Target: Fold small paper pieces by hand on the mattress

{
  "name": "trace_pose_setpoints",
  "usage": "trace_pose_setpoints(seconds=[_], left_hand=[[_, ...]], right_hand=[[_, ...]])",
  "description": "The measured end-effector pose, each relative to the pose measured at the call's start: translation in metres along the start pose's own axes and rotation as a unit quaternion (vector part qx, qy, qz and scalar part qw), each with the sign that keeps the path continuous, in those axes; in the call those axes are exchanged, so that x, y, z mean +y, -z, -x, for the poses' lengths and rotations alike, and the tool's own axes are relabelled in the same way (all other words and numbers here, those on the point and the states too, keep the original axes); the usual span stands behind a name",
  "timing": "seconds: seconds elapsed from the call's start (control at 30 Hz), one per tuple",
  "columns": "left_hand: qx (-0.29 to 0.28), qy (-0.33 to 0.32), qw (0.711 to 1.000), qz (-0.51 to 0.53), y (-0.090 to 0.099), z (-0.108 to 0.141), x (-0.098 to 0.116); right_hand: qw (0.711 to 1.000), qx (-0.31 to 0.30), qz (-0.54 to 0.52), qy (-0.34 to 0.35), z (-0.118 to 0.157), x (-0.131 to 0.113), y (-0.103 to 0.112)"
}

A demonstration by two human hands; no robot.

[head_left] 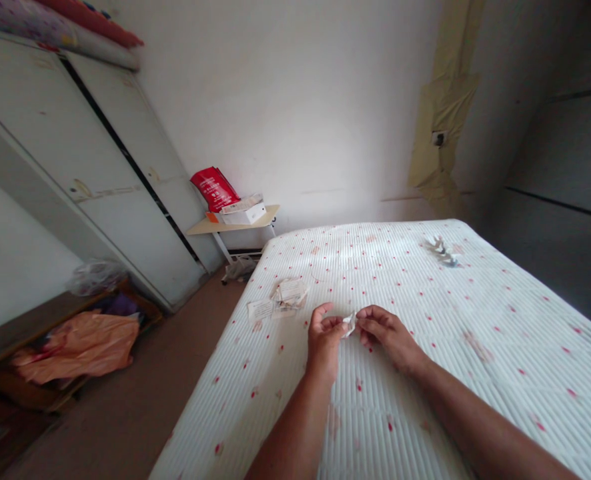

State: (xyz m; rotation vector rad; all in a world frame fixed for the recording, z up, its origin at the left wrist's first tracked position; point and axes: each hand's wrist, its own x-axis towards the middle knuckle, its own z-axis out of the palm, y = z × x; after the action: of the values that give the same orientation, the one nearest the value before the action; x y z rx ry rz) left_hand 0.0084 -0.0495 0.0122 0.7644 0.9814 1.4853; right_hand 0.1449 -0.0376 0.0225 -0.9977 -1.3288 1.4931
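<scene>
Left of center: one pile of printed paper slips (290, 291), number unclear. Mid-frame: left hand (324, 337) pinches one folded paper piece (350, 325), long axis steep, upper end leaning right. Right hand (384, 332): fingers curled at piece's right edge, cannot tell whether pinching. Upper right: one folded-paper cluster (442, 251).

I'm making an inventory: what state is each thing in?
Small paper, folded
Left hand, fingers pinching small paper
Right hand, fingers at paper's edge
Printed papers, loosely overlapping
Far pieces, apparently folded
Cabinet doors, apparently shut
Patterned roll, rolled up
Red package, tilted
Orange bag, crumpled
Clear bag, crumpled
Wall socket, use unclear
</scene>
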Motion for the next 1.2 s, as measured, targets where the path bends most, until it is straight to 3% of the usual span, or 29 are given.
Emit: trace_pose_setpoints(seconds=[0.47,0.6,0.87,1.1,1.2], left_hand=[[-0.007,-0.002,0.999,-0.048,-0.005,0.002,-0.005],[-0.020,-0.019,0.993,-0.117,-0.001,-0.001,-0.011],[-0.019,-0.110,0.932,-0.345,0.005,-0.001,-0.017],[-0.026,-0.153,0.886,-0.438,0.003,-0.001,-0.019],[-0.032,-0.179,0.861,-0.476,0.002,-0.001,-0.018]], right_hand=[[1.000,0.011,-0.011,0.007,-0.005,0.008,-0.004],[0.999,0.019,0.027,0.004,-0.007,0.012,-0.001],[0.974,0.054,0.222,-0.010,-0.006,0.010,0.004],[0.929,0.054,0.366,-0.022,-0.010,0.005,0.002],[0.896,0.051,0.441,-0.022,-0.011,0.003,0.004]])
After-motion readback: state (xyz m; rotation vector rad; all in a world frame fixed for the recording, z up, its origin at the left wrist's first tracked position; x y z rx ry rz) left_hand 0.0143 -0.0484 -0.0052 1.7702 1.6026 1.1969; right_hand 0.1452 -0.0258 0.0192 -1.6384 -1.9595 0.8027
